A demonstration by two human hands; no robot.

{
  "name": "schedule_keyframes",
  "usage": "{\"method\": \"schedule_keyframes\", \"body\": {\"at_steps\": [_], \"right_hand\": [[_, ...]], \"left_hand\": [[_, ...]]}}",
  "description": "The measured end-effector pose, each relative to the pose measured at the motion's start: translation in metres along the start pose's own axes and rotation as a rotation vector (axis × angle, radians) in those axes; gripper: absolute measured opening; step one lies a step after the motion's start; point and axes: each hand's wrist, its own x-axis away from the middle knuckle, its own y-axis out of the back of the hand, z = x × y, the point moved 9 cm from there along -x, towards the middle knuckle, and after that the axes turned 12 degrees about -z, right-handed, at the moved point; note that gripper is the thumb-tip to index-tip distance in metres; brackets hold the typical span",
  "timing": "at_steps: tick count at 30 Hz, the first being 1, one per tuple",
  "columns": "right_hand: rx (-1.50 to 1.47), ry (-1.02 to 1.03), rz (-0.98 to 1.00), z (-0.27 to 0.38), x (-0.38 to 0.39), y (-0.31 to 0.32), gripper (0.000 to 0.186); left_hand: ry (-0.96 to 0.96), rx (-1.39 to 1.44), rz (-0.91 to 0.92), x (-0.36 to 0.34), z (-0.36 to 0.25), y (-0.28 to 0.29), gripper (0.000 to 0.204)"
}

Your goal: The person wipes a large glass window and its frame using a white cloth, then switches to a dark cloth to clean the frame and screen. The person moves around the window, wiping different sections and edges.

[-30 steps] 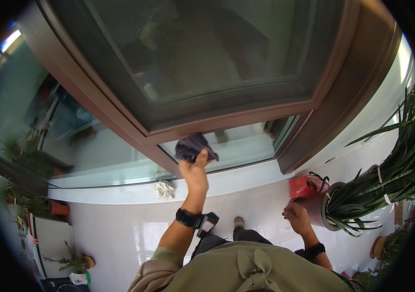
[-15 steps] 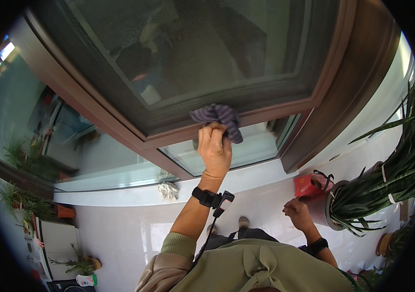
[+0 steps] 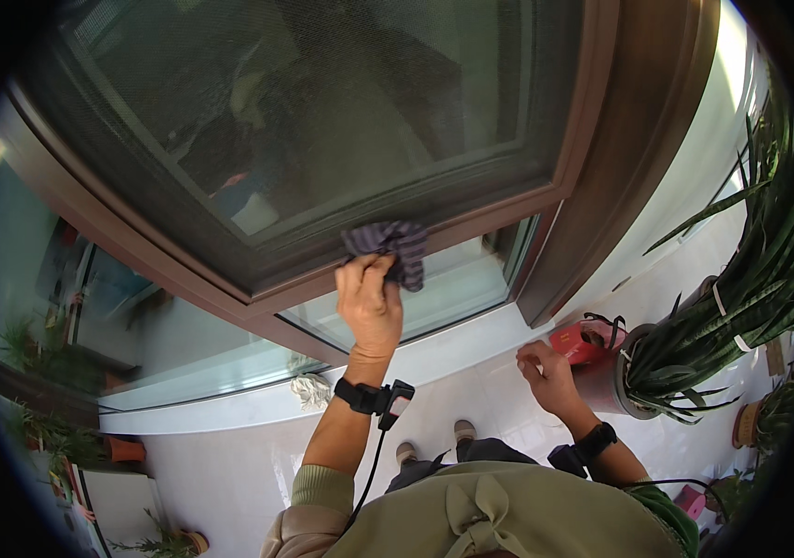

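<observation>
My left hand (image 3: pixel 371 302) is raised in front of me, its fingers closed on a dark purple striped cloth (image 3: pixel 401 244). The cloth lies bunched against the brown lower rail (image 3: pixel 485 216) of a window frame, and its upper edge overlaps the bottom of the mesh screen (image 3: pixel 350 121). Lower down at my right side, my right hand (image 3: pixel 550 379) hovers with loosely bent fingers, thumb apart from them, and nothing in it. Both wrists wear black straps; a small device with a cable sits on the left one.
Below the rail is a glass pane (image 3: pixel 443 284) above a white ledge (image 3: pixel 471 346). A crumpled whitish cloth (image 3: pixel 311 391) lies by the ledge. On the right stand a red bag (image 3: pixel 583 344) and a tall potted plant (image 3: pixel 727 349) with long leaves. More potted plants line the left.
My left hand and the cloth have shifted slightly left along the rail as the whole view turned. My right hand has risen a little, its fingers less tightly bent.
</observation>
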Motion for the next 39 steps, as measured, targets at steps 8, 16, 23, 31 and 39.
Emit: {"method": "schedule_keyframes", "body": {"at_steps": [8, 16, 23, 31, 39], "right_hand": [[-0.31, 0.441, -0.105, 0.141, -0.05, -0.026, 0.056], [-0.402, 0.385, -0.209, 0.165, -0.052, -0.097, 0.058], [-0.32, 0.378, -0.895, 0.164, -0.091, -0.038, 0.046], [-0.173, 0.508, -0.892, 0.201, -0.054, -0.169, 0.045], [-0.107, 0.45, -1.085, 0.155, -0.08, -0.122, 0.05]], "left_hand": [[0.699, 0.696, 0.51, 0.062, -0.024, -0.033, 0.026], [1.253, 1.091, 0.489, 0.078, 0.031, -0.006, 0.035], [0.623, 0.493, 0.106, 0.008, 0.122, 0.144, 0.016], [0.525, 0.324, 0.025, -0.044, 0.204, 0.178, 0.019], [0.354, 0.258, 0.022, -0.067, 0.19, 0.17, 0.021]]}}
